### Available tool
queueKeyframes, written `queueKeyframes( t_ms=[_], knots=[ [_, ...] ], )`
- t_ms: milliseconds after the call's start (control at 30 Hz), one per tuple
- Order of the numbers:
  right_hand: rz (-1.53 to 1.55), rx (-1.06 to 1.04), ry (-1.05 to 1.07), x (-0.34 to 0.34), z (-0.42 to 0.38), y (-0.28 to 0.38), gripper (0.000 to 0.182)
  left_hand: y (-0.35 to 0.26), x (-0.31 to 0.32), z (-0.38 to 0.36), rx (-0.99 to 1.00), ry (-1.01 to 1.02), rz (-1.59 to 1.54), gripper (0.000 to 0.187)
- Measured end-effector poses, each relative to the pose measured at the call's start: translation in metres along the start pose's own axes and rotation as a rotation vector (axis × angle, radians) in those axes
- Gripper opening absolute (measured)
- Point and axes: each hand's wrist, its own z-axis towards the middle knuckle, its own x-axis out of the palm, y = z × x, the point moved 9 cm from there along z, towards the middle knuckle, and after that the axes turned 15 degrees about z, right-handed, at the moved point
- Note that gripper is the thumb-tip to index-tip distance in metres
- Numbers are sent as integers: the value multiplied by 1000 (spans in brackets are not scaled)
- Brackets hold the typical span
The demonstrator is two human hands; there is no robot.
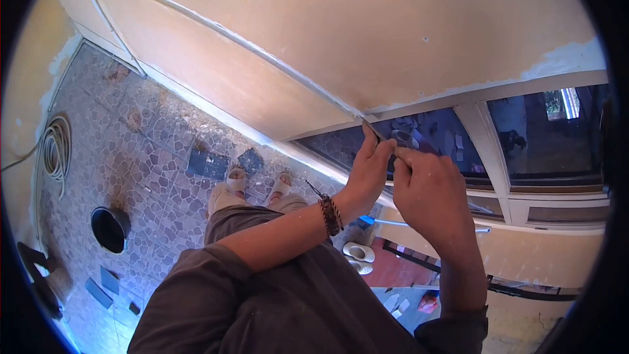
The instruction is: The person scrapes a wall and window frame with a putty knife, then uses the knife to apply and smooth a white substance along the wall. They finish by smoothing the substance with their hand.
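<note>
My left hand [368,174], with a braided bracelet on its wrist, has its fingers closed along a thin narrow tool [372,130]. The tool's tip meets the wall just where a raised strip [288,73] joins the window frame [452,96]. My right hand [429,190] is closed in a fist round the tool's other end, close beside the left fingers. Most of the tool is hidden by the hands, so I cannot make out its exact kind. White patches line the cream wall [419,33] along the frame.
Dark window panes [550,141] lie right of my hands. Below, a blue-ended pole [400,223] and light slippers [358,252] show. On the tiled floor [157,177] are a black bucket [110,229], dark flat pieces [208,164] and debris; a coiled hose [57,147] hangs at the left.
</note>
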Motion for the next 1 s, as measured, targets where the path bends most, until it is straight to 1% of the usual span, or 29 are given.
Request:
queueKeyframes(
  t_ms=[33,100,133,200,233,267,367,400,467,500,567,600,667,700,733,767,833,933,1000],
  knots=[
    [-9,-9,16,7,7,-3,28,6,0,0,-22,-11,19,28],
    [-19,-30,45,24,27,-9,29,11,-6,4,-37,17,-44,29],
    [3,-48,17,20,25,-6,30,7,-9,10,-30,26,-76,29],
    [48,-81,-26,13,14,-2,30,3,-6,7,21,33,-39,58],
    [52,-75,-10,13,13,-4,30,3,-5,2,33,35,-20,73],
    [56,-70,-3,12,14,-5,30,2,-1,1,35,62,-19,75],
    [50,-41,26,15,21,-9,29,16,-5,17,-48,76,-30,78],
    [48,-33,40,16,25,-10,29,9,-4,15,-38,68,-23,78],
    [184,-77,24,10,19,-4,26,-2,-3,6,-24,48,-10,80],
    [251,-98,19,7,14,-4,26,-4,-2,4,-38,26,-28,67],
    [429,-224,-24,-2,3,1,27,-6,-3,2,-61,-22,-71,47],
    [517,-289,-42,-7,-2,2,28,-5,-2,2,-57,-6,-48,51],
    [586,-428,-191,-7,-2,-14,31,-5,-3,3,-46,22,-3,60],
    [622,-493,-261,-4,-3,-20,32,-9,-3,2,-11,26,13,67],
    [673,-436,-287,2,1,-31,30,-14,-2,0,27,24,25,77],
    [578,-460,-292,4,3,-30,29,-16,-1,-1,64,23,38,87],
    [390,-505,-313,5,6,-24,27,-6,-2,6,118,2,10,85],
    [705,-571,-225,6,5,-30,29,2,-1,0,148,-20,139,84],
    [793,-603,-260,1,3,-40,30,-2,3,-1,184,-28,194,86]
  ],
)
